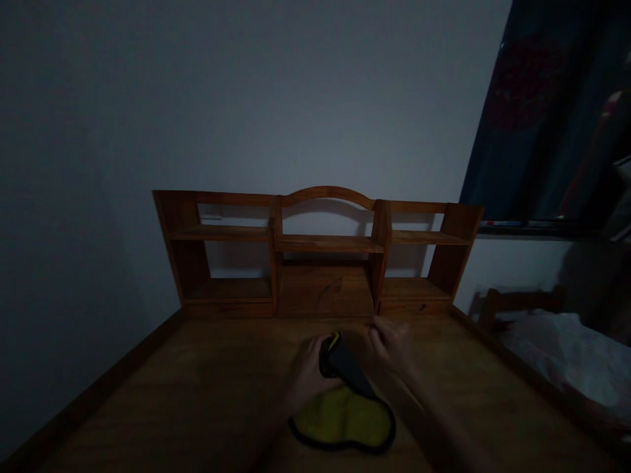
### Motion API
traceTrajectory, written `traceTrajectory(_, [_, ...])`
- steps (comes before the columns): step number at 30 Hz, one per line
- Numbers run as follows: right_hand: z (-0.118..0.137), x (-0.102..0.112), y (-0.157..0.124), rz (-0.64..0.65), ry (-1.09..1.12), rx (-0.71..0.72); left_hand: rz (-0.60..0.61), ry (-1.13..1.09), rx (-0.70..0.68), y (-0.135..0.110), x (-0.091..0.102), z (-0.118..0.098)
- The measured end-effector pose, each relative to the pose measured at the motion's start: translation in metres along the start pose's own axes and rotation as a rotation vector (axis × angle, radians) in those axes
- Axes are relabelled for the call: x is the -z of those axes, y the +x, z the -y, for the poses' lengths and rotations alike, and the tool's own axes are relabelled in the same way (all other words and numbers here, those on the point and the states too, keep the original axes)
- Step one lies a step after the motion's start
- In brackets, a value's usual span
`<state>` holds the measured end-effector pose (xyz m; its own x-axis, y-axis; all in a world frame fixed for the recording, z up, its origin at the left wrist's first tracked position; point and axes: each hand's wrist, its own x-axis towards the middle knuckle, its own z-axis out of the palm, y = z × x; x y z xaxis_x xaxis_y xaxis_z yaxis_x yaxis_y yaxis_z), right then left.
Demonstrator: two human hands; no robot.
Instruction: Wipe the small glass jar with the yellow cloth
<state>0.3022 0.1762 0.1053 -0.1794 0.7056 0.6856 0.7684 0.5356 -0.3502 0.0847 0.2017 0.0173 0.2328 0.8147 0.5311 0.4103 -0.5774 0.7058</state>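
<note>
A yellow cloth with a black border (345,420) lies on the wooden desk (197,401) in front of me. My left hand (308,374) grips one end of it, which is lifted and folded over so its dark side shows. My right hand (392,345) hovers just right of that raised end, its fingers loosely curled, holding nothing that I can see. The room is dim.
A wooden hutch with open shelves (325,256) stands at the back of the desk against a pale wall. A bed with white bedding (566,355) and a wooden headboard sits to the right. A dark curtain (542,112) hangs at upper right.
</note>
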Motion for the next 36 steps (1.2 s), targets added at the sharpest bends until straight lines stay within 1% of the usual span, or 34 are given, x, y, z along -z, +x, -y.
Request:
traceTrajectory(2, [-0.019, -0.036, 0.003, 0.11, 0.077, -0.097, 0.037, 0.017, -0.025, 0.0, 0.001, -0.005])
traceTrajectory(4, [-0.026, -0.062, -0.004, 0.173, 0.257, -0.174, 0.041, 0.017, -0.024, 0.0, 0.0, -0.007])
traceTrajectory(6, [-0.025, -0.075, -0.015, 0.228, 0.424, -0.176, 0.04, 0.012, -0.021, -0.001, -0.003, -0.005])
traceTrajectory(8, [-0.021, -0.082, -0.024, 0.257, 0.537, -0.199, 0.059, 0.018, -0.03, -0.002, -0.006, -0.002])
traceTrajectory(11, [-0.017, -0.085, -0.031, 0.273, 0.657, -0.25, 0.087, 0.091, -0.059, -0.004, -0.006, 0.001])
traceTrajectory(14, [-0.015, -0.086, -0.031, 0.256, 0.677, -0.279, 0.132, 0.214, -0.173, -0.006, -0.002, -0.002])
traceTrajectory(17, [-0.014, -0.083, -0.03, 0.259, 0.64, -0.219, 0.204, 0.305, -0.306, -0.007, 0.002, -0.009])
traceTrajectory(18, [-0.013, -0.081, -0.03, 0.265, 0.62, -0.186, 0.192, 0.321, -0.335, -0.007, 0.003, -0.011])
traceTrajectory(20, [-0.011, -0.077, -0.03, 0.285, 0.545, -0.133, 0.182, 0.339, -0.357, -0.007, 0.004, -0.016])
traceTrajectory(24, [-0.01, -0.071, -0.031, 0.322, 0.314, -0.084, 0.134, 0.331, -0.32, -0.008, 0.004, -0.022])
traceTrajectory(28, [-0.019, -0.074, -0.035, 0.384, 0.023, -0.04, 0.149, 0.345, -0.325, -0.009, 0.004, -0.025])
traceTrajectory(30, [-0.024, -0.077, -0.036, 0.399, -0.079, -0.009, 0.151, 0.361, -0.331, -0.01, 0.003, -0.026])
traceTrajectory(32, [-0.027, -0.078, -0.037, 0.394, -0.069, 0.017, 0.139, 0.376, -0.34, -0.01, 0.003, -0.026])
traceTrajectory(36, [-0.02, -0.077, -0.035, 0.325, 0.165, 0.003, 0.081, 0.416, -0.337, -0.011, 0.003, -0.025])
